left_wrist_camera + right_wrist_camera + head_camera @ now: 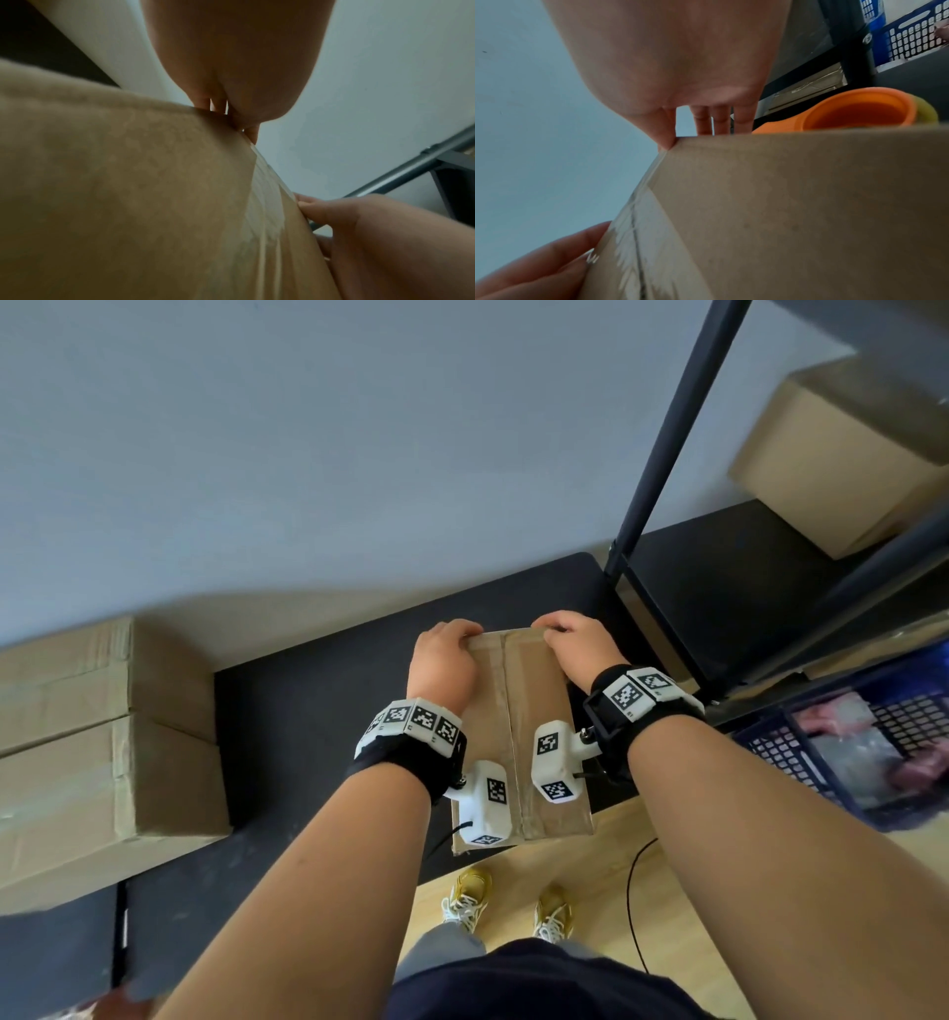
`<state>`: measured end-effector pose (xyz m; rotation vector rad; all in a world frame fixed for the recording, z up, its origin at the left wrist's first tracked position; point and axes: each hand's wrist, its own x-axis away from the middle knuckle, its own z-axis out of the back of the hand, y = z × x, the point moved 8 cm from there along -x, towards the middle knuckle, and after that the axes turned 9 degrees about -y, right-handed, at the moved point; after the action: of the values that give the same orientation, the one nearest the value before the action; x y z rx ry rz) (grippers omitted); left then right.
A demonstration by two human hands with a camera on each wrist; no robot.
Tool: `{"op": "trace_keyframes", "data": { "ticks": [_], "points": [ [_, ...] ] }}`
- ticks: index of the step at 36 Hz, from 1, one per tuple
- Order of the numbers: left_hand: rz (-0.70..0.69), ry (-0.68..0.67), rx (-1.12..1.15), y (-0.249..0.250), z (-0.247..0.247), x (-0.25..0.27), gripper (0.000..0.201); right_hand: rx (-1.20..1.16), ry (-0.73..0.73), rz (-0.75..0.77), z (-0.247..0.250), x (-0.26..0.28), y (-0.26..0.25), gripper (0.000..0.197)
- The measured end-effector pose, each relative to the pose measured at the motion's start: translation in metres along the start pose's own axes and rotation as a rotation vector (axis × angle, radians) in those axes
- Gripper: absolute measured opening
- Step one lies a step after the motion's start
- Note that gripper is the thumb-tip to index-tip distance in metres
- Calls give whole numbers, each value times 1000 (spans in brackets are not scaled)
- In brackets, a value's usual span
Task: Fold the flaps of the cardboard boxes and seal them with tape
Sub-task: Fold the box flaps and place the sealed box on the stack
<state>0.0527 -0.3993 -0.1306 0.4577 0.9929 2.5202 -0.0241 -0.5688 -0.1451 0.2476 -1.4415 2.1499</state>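
A small cardboard box (536,706) lies on the black table (308,711), its flaps closed. Clear tape (506,690) runs along the centre seam. My left hand (441,654) grips the far left corner, fingers curled over the far edge. My right hand (575,644) grips the far right corner the same way. In the left wrist view the left hand's fingers (218,105) hook behind the box (128,182) beside the glossy tape (267,203). In the right wrist view the right hand's fingers (718,121) reach down behind the box (795,203), thumb on its top edge.
Two large cardboard boxes (102,737) are stacked at the left. A black shelf rack (662,444) stands to the right with a box (842,454) on it and a blue crate (873,737) below. An orange round object (854,109) sits just behind the small box.
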Motion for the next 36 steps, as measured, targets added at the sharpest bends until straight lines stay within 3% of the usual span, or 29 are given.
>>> {"op": "trace_keyframes", "data": {
  "ticks": [4,9,20,24,32,36],
  "points": [
    [95,-63,132,-7,-3,-2,40,-43,-44,-49,-5,-2,0,26],
    [148,-118,238,-14,-14,-6,26,-12,-83,-6,-9,0,2,24],
    [191,-119,237,-17,-17,-10,20,47,-70,-10,-3,-3,-2,22],
    [232,-117,253,-18,-20,-8,34,43,-110,-90,-8,3,-4,46],
    [163,-73,122,-13,-20,0,38,-30,-111,-92,-8,8,-1,39],
    [186,-64,186,-18,-20,-1,38,-10,-92,-107,-9,8,1,48]
  ]
}}
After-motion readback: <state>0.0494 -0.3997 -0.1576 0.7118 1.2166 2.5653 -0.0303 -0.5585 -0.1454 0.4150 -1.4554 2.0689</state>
